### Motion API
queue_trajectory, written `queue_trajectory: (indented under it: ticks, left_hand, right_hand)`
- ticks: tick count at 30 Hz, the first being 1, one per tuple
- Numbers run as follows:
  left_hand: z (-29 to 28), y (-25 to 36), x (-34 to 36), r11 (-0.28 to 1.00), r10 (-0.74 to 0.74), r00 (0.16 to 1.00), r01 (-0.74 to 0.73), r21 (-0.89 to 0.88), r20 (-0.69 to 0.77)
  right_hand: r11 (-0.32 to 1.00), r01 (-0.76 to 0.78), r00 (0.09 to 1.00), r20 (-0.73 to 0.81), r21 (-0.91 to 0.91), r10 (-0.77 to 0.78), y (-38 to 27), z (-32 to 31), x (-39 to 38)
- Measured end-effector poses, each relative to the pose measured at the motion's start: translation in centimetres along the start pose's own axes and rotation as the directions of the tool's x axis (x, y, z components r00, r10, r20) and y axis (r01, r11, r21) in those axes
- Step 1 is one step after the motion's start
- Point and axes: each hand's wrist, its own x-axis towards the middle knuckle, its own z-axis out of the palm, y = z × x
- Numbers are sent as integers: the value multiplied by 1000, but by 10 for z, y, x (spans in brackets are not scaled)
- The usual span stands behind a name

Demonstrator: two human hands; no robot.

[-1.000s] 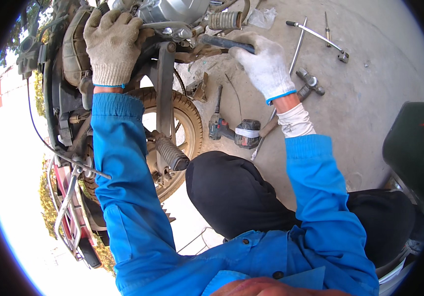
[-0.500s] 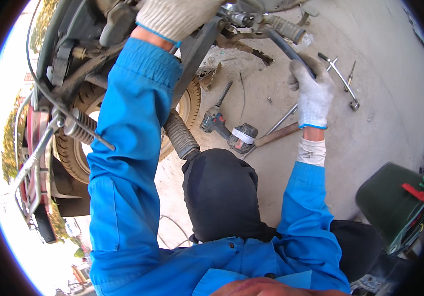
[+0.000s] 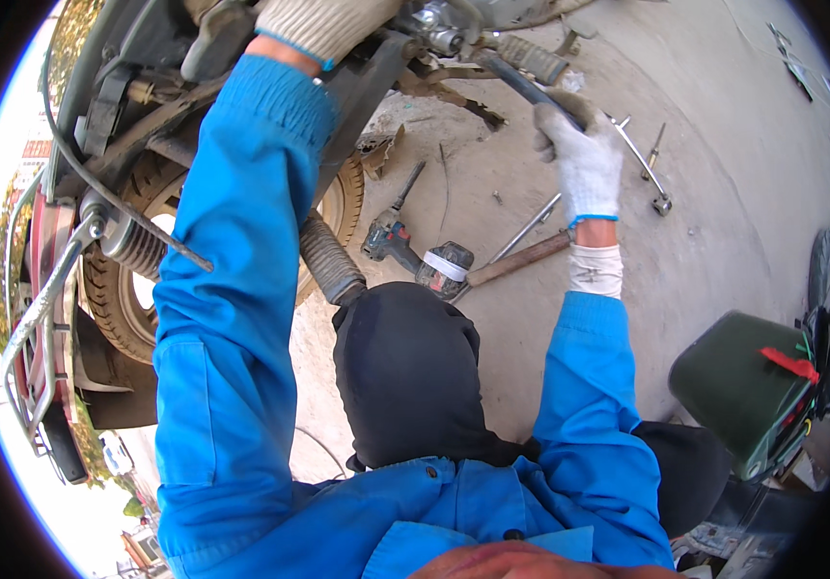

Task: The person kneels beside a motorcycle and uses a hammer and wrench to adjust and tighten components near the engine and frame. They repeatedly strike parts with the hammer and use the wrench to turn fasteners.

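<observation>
You look down over your own blue sleeves [image 3: 227, 280] at a motorcycle [image 3: 362, 101] standing along the picture's left side, from 8 o'clock round to 12. Your right hand [image 3: 586, 164], in a pale knit glove, is at 2 o'clock, clamped round one end of a dark bar [image 3: 519, 81]. The dark bar lies at 1 o'clock, slanting from your glove up toward the motorcycle's metal parts near 12 o'clock. Your left hand [image 3: 326, 27], gloved too, is at about 11 o'clock, over the motorcycle's side. The upper edge cuts off its fingers, so you cannot tell whether they are apart or gripping something.

On the concrete floor [image 3: 521, 328], close to the centre, a cordless power tool [image 3: 388, 237] lies on its side, with a white band round its battery. Just beside it, toward 2 o'clock, a wooden handle [image 3: 521, 261] runs beneath your right wrist, next to a thin steel rod [image 3: 531, 229]. Beyond your right glove, also at 2 o'clock, lie a long silver wrench [image 3: 645, 166] and a screwdriver [image 3: 655, 151]. A dark green bin [image 3: 738, 386] with a red strip [image 3: 788, 364] stands between 3 and 4 o'clock. Your black-clad knee [image 3: 405, 367] fills 6 o'clock. A tan-coated rear wheel [image 3: 106, 299] shows at 9 o'clock, partly behind your left sleeve.
</observation>
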Motion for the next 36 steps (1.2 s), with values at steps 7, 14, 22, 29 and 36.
queue_trajectory:
  ticks: [7, 14, 22, 29, 36]
  left_hand:
    - [7, 26, -13, 985, -119, 985, 101, 137, 124]
    - [-3, 69, -18, 959, -141, 988, 152, -237, 64]
    - [53, 154, 1, 667, 18, 970, 171, -725, 244]
    - [105, 152, 0, 622, 14, 1000, -3, -783, 7]
    - [118, 151, -2, 629, 40, 999, -31, -776, -7]
  right_hand:
    - [997, -21, 1000, -20, 71, 23, 4, 3, 0]
    - [992, 121, 991, -60, -21, -122, 14, 1, 10]
    - [998, 66, 979, -193, -22, -69, 5, 2, 9]
    - [992, 111, 956, -265, -64, -124, 1, 6, 11]
    - [974, 211, 938, -296, 77, -180, 12, 11, 9]
